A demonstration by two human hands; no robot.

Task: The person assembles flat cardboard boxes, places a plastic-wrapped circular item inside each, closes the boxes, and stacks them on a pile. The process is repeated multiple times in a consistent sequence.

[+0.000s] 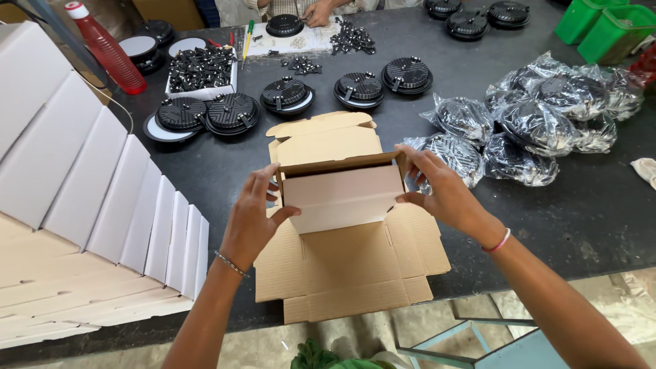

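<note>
Folding up a half-formed cardboard box (pixel 342 195) at table centre, left hand (pixel 251 219) gripping its 9 o'clock side, right hand (pixel 437 188) gripping its 3 o'clock side. Bagged black discs (pixel 540 123) at 2 o'clock, white folded boxes (pixel 102 198) at 9 o'clock.

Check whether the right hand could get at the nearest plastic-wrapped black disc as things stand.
Probably yes. The right hand grips the side of the cardboard box, and the nearest wrapped disc lies just beyond its fingers on the dark table, nothing between them. It would have to let go of the box first.
</note>
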